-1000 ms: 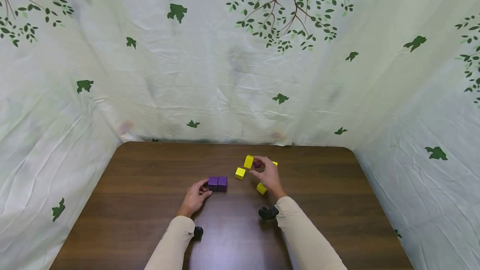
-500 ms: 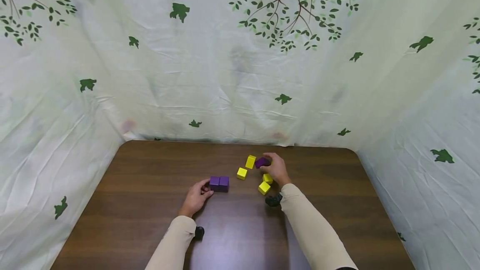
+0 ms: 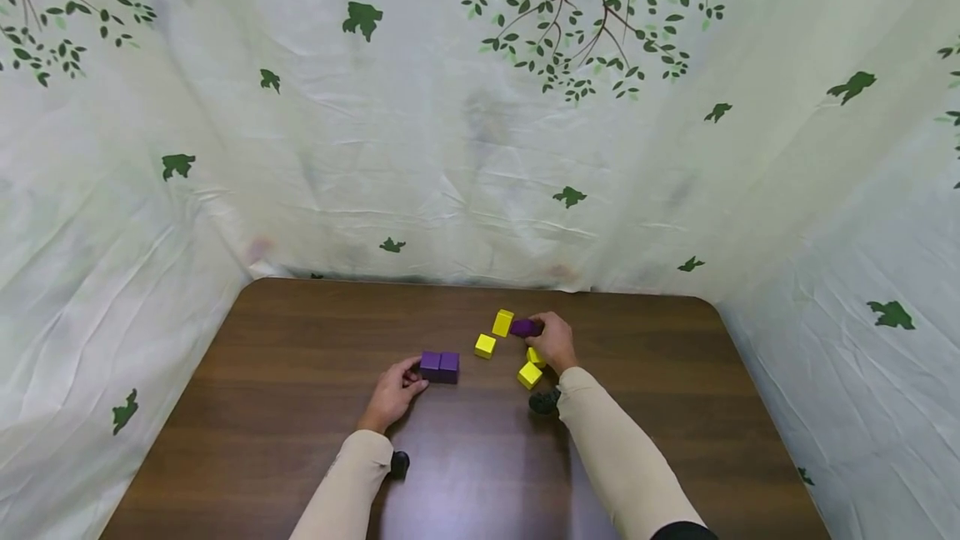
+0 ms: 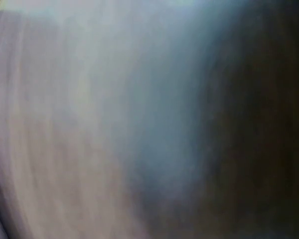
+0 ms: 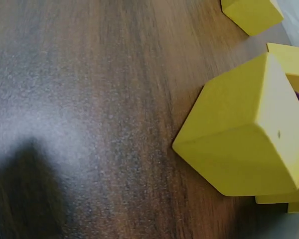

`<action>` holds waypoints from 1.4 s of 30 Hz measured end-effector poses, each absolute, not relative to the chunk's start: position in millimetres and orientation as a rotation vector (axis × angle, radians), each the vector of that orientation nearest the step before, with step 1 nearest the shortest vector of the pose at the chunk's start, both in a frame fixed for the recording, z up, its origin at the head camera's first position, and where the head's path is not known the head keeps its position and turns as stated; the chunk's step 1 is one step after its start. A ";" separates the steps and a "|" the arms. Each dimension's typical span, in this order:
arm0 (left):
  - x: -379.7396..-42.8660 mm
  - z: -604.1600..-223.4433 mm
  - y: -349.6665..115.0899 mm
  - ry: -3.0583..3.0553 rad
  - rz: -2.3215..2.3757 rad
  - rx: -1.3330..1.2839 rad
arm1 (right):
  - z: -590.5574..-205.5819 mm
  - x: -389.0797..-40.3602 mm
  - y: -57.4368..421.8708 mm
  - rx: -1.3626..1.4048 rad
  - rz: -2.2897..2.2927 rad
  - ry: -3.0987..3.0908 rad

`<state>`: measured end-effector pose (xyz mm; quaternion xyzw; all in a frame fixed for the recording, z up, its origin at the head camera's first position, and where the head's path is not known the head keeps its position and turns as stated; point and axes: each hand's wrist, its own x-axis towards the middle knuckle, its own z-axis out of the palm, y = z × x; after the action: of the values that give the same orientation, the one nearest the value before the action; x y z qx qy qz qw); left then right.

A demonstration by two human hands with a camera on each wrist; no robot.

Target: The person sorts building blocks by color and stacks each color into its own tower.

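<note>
Two purple cubes (image 3: 439,367) stand side by side on the brown table. At their left end my left hand (image 3: 390,394) has its thumb and forefinger on the near and far corners of the left cube. Farther back, a third purple cube (image 3: 527,328) is pinched between the thumb and fingers of my right hand (image 3: 555,342). A yellow cube (image 3: 502,322) lies just left of that purple cube, and another yellow cube (image 3: 485,346) is a little nearer. Close below my right hand are two more, one yellow cube (image 3: 529,375) large in the right wrist view.
The wooden table (image 3: 300,340) ends at a pale cloth curtain (image 3: 420,157) with printed leaves, which also hangs at both sides. Dark wrist devices sit under both sleeves. Most of the left wrist view is blurred.
My right hand has shifted slightly right with its purple cube, baring more of the yellow cubes below it. It dipped a little towards me lately. The left hand stays at the purple pair.
</note>
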<state>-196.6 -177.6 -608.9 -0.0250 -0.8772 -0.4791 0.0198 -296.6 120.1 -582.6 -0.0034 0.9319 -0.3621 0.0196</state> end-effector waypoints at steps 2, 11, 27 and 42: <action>-196.8 -608.4 -177.5 -2.723 -1.488 -0.070 | -581.9 -296.8 119.8 -0.003 -1.140 2.879; -197.3 -605.6 -176.9 -2.732 -1.487 -0.072 | -579.7 -296.6 120.7 -0.006 -1.139 2.878; -199.4 -603.4 -173.4 -2.727 -1.486 -0.076 | -571.6 -291.6 122.6 -0.093 -1.086 2.970; -195.7 -606.2 -176.3 -2.716 -1.492 -0.065 | -571.2 -267.9 113.8 -0.138 -1.376 2.993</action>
<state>-195.7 -176.3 -606.2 -0.0211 -0.8761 -0.4811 0.0210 -267.9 113.8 -571.2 -0.0417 0.9050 -0.4162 -0.0777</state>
